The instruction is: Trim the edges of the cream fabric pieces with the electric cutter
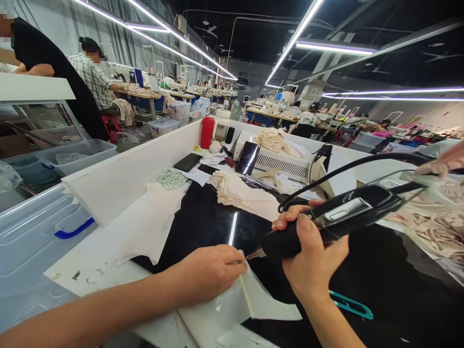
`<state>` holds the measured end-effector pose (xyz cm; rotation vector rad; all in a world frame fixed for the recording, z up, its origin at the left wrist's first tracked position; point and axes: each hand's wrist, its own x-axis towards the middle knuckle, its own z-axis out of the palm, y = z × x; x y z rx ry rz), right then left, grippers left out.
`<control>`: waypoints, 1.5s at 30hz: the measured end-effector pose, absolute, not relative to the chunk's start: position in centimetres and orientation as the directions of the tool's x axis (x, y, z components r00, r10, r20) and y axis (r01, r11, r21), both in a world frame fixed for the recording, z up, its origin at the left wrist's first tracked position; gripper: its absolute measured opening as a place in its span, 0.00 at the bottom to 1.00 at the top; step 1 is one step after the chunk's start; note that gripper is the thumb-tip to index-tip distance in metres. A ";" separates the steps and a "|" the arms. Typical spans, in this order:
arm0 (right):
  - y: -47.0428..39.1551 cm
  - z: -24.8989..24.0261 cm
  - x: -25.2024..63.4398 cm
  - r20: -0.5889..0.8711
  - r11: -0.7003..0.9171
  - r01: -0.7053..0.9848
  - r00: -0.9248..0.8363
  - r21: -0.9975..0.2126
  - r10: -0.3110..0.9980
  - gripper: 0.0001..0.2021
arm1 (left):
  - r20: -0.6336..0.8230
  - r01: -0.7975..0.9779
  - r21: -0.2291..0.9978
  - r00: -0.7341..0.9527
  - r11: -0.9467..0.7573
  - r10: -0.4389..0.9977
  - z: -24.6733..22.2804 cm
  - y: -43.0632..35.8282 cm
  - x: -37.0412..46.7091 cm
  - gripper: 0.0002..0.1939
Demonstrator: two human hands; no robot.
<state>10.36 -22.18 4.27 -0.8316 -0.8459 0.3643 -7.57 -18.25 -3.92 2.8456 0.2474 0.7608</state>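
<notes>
My right hand (313,256) is wrapped round a black handheld tool (326,220) with a cable and a pointed metal tip. That tip comes down beside the fingertips of my left hand (217,270). My left fingers are pinched at the top of a white piece (266,295) with a narrow cream strip (247,292) along it; a thin metallic item shows between them, too small to name. Beneath lies a glossy black table surface (203,217). A teal thread snipper (353,305) rests near my right wrist.
Stacked cream fabric (241,191), a phone (187,162), a red bottle (207,133) and a white machine (286,166) stand farther back. Another person's hand (444,162) is at the right edge. Cream strips (435,222) are piled there. A clear bin (32,251) is left.
</notes>
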 end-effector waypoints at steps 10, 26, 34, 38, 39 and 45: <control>-22.8 4.6 10.4 0.503 0.638 0.037 0.650 -0.769 0.570 0.19 | 0.465 0.120 0.231 0.858 -0.966 0.218 -3.4 -18.3 -7.7 0.11; -23.3 4.1 10.5 0.503 0.651 -0.001 0.633 -0.759 0.588 0.19 | 0.469 0.113 0.217 0.859 -0.970 0.205 -3.4 -18.0 -8.1 0.11; -23.6 3.7 10.6 0.510 0.630 0.037 0.624 -0.776 0.592 0.17 | 0.466 0.106 0.218 0.862 -0.970 0.199 -3.3 -18.0 -8.3 0.12; -24.0 4.2 11.0 0.506 0.644 0.019 0.637 -0.765 0.582 0.18 | 0.450 0.112 0.204 0.872 -0.972 0.195 -3.0 -17.8 -8.5 0.11; -24.1 4.4 11.1 0.505 0.648 0.021 0.647 -0.761 0.572 0.18 | 0.447 0.109 0.198 0.874 -0.974 0.189 -2.9 -17.7 -8.5 0.11; -24.9 4.7 11.6 0.521 0.656 0.049 0.654 -0.753 0.549 0.18 | 0.484 0.078 0.135 0.865 -0.988 0.134 -1.6 -18.1 -8.0 0.12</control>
